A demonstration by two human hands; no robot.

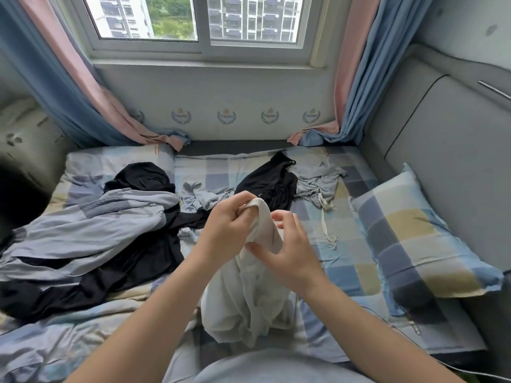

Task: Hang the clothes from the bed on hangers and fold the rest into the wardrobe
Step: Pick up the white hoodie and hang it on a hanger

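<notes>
A white knit garment [249, 297] hangs bunched over the bed's near edge, held up by both hands. My left hand [226, 225] grips its ribbed cuff at the top. My right hand [287, 250] pinches the fabric just below, thumb against the cloth. On the checked bed [351, 261] lie a grey-blue striped garment [91, 225] over a black one [116, 272] at the left, a black top [271, 183] in the middle, a grey drawstring piece [318, 183] to its right, and a small grey piece [201, 197].
A checked pillow [414, 239] leans against the padded grey headboard [448, 150] at the right. Blue and pink curtains [83, 87] drop onto the far edge of the bed under the window [199, 20]. No hanger or wardrobe is in view.
</notes>
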